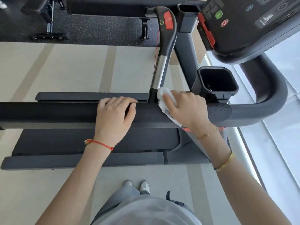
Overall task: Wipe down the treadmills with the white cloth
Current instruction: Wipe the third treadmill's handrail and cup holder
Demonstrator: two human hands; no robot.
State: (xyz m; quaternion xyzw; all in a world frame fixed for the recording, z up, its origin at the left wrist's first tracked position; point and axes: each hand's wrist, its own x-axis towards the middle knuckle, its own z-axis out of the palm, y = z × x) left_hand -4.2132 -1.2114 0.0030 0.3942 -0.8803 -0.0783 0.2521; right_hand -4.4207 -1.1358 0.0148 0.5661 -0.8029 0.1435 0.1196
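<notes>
The wiping is under way on the near side rail (65, 111) of the treadmill (97, 140), at the spot where the short upright grip (159, 69) with the silver sleeve and red button meets it. The right hand (186, 109) holds the white cloth (164, 98) bunched under its fingers and presses it against the base of that grip, with a loose end of the cloth and its printed label trailing down over the front of the rail. The left hand (115, 111) rests on top of the same rail just beside it, fingers curled over the far edge and holding nothing else, apparently steadying the body.

Judging by where the cloth sits, the rail-and-grip junction is the step in hand. The dark padded end of the rail, beaded with droplets, lies just to the right of the hand, and the cup holder (217, 80) and console (253, 21) are beyond. The next move probably calls for sliding the cloth up the silver sleeve or along the rail with steady pressure, keeping the trailing end gathered so it does not snag, and staying off the red stop button.
</notes>
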